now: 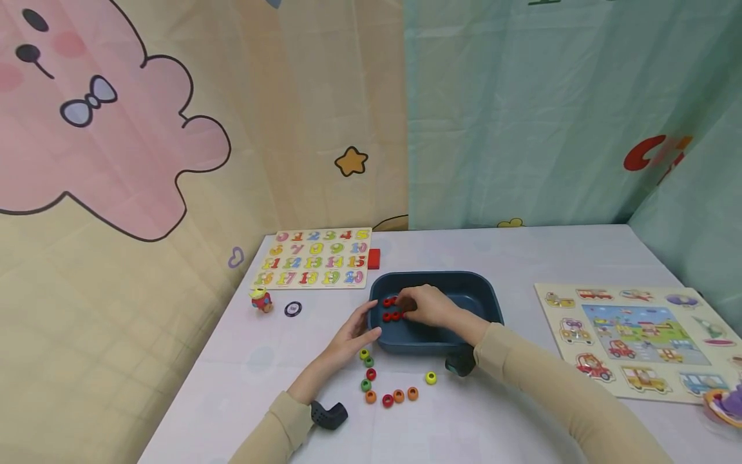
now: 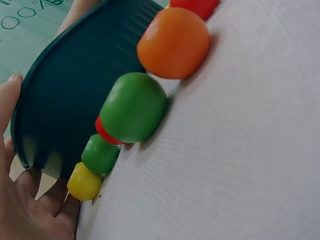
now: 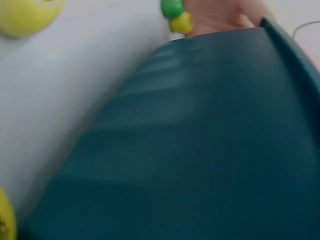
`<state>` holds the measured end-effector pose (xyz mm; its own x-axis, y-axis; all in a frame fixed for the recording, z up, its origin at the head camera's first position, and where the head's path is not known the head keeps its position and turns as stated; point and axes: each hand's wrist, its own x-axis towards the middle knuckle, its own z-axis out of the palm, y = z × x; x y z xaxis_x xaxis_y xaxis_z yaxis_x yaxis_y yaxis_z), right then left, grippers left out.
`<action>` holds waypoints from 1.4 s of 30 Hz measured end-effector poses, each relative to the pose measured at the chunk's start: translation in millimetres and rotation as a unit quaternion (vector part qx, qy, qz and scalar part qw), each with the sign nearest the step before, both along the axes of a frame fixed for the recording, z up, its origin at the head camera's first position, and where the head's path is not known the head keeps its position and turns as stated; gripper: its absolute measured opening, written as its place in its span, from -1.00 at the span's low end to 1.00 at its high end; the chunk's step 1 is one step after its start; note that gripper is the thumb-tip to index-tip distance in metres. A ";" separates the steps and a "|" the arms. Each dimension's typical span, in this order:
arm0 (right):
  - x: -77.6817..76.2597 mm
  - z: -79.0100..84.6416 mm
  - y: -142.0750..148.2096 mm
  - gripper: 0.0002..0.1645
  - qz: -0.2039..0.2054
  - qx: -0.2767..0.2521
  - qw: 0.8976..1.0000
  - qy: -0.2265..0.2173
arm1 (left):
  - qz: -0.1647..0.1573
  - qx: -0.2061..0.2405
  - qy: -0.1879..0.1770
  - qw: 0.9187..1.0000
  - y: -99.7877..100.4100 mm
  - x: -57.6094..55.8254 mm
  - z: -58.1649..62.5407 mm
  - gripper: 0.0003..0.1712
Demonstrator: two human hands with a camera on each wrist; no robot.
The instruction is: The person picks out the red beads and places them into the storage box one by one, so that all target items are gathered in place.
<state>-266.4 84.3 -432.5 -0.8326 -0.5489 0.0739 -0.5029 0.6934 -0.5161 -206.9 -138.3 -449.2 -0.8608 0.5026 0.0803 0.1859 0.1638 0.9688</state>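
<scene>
A dark blue plastic tray [image 1: 431, 348] stands on the table with several red beads [image 1: 386, 317] inside its left end. My right hand [image 1: 429, 305] reaches over the near wall into it, fingers curled down, with a red bead [image 1: 404, 315] at the fingertips. My left hand [image 1: 350, 335] rests against the outside of the left wall, thumb by the near corner. In the left wrist view its fingers [image 2: 52, 200] touch the tray wall beside a yellow bead [image 2: 84, 182]. The right wrist view shows mostly the tray's outer wall [image 3: 200, 140]; the right fingers are hidden there.
Green, red, orange and yellow beads [image 1: 399, 396] lie in a bent line before the tray, with one yellow bead [image 1: 431, 378] apart. A number puzzle board [image 1: 315, 258], red block [image 1: 373, 259], small figurine [image 1: 261, 299] and round chip [image 1: 293, 309] are left; a vehicle puzzle [image 1: 643, 341] is right.
</scene>
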 end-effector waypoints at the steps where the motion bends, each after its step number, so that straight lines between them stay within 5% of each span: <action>1: 0.1 1.9 0.8 -0.68 -0.004 -0.004 1.000 0.007 | -0.001 0.001 0.001 1.000 0.0 -0.2 0.0 -0.31; 10: 19.1 29.0 16.4 -0.69 -0.017 -0.138 0.988 0.063 | 0.006 -0.005 -0.006 1.000 0.4 -0.3 0.6 -0.34; 17: 62.6 30.4 18.2 -0.76 0.065 -0.198 0.977 0.051 | 0.009 -0.008 -0.009 1.000 0.4 0.2 0.2 -0.32; 27: 103.2 7.7 -6.7 -0.72 0.190 -0.175 0.966 -0.012 | -0.012 0.011 0.004 1.000 -0.3 -1.2 -1.5 -0.32; 33: 108.9 -8.2 -16.1 -0.65 0.203 -0.157 0.965 -0.060 | -0.007 0.009 0.003 1.000 -1.3 -5.7 -9.8 -0.32; 38: 108.7 -21.2 -19.4 -0.61 0.218 -0.156 0.962 -0.058 | 0.007 0.009 0.014 1.000 -2.8 -14.2 -27.5 -0.32; 42: 106.9 -29.7 -20.4 -0.59 0.230 -0.157 0.959 -0.055 | 0.009 0.007 0.014 1.000 -3.0 -14.2 -27.3 -0.32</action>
